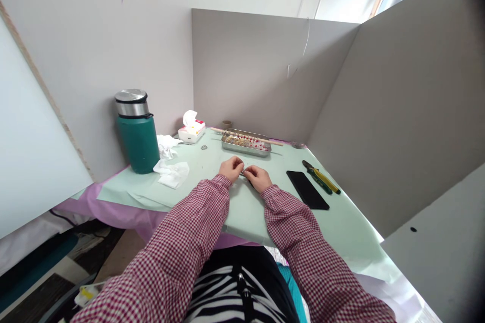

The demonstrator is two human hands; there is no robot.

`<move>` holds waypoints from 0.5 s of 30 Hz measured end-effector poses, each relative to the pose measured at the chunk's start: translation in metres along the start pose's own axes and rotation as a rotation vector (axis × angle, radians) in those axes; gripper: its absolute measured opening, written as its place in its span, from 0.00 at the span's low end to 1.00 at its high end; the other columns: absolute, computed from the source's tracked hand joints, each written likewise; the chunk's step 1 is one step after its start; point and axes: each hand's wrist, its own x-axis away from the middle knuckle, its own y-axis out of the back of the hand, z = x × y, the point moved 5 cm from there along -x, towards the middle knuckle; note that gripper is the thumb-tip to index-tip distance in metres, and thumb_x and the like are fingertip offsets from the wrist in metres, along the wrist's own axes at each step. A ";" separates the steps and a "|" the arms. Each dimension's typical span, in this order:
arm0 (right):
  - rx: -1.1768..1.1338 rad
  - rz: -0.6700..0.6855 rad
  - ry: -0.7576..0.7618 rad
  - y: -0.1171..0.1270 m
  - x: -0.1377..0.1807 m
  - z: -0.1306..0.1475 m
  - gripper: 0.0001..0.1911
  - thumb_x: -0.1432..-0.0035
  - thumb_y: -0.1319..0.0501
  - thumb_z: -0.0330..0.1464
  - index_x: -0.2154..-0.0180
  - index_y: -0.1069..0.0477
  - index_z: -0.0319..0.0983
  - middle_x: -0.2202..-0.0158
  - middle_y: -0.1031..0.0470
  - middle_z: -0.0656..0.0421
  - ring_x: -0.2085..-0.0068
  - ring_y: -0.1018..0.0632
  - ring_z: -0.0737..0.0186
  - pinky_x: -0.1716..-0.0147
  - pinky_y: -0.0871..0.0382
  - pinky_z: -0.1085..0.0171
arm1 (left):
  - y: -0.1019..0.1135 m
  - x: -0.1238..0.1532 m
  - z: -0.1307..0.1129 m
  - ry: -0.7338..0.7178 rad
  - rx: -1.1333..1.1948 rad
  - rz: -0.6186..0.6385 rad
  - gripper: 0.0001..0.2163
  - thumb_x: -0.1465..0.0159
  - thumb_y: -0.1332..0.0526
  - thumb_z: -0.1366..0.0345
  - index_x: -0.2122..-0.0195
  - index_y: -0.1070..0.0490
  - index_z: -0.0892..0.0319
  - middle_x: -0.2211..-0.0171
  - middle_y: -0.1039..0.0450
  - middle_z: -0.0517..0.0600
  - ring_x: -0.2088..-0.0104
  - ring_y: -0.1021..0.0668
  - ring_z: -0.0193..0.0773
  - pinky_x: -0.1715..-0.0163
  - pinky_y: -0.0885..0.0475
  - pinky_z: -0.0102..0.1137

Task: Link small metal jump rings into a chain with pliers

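L hand (pixel 231 168), R hand (pixel 259 178), sm. item (pixel 245 174)

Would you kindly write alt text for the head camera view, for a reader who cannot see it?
The left hand and right hand pinch a small dark item at a pale green table, with a metal tray behind.

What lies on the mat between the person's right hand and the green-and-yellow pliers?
In the head view, a black phone lies flat on the mat between the right hand and the pliers.
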 end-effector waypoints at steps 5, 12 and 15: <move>-0.002 0.000 0.015 -0.001 0.000 0.000 0.12 0.49 0.46 0.39 0.71 0.30 0.38 0.74 0.28 0.61 0.72 0.31 0.66 0.69 0.39 0.67 | 0.000 0.000 0.000 -0.009 0.001 0.003 0.06 0.47 0.46 0.65 0.73 0.32 0.60 0.78 0.31 0.45 0.77 0.30 0.30 0.73 0.32 0.27; 0.005 0.003 0.014 -0.001 0.000 -0.001 0.12 0.49 0.45 0.40 0.72 0.30 0.39 0.74 0.29 0.61 0.72 0.31 0.66 0.70 0.39 0.68 | -0.002 -0.001 0.003 0.001 -0.001 0.009 0.05 0.47 0.46 0.66 0.72 0.32 0.60 0.78 0.30 0.46 0.76 0.29 0.31 0.71 0.32 0.27; 0.008 0.005 0.012 -0.001 0.000 -0.001 0.12 0.49 0.45 0.40 0.73 0.30 0.39 0.75 0.29 0.61 0.72 0.32 0.67 0.70 0.39 0.68 | -0.003 -0.001 0.003 0.000 -0.004 0.011 0.05 0.47 0.46 0.66 0.72 0.32 0.60 0.78 0.30 0.46 0.76 0.29 0.31 0.71 0.32 0.27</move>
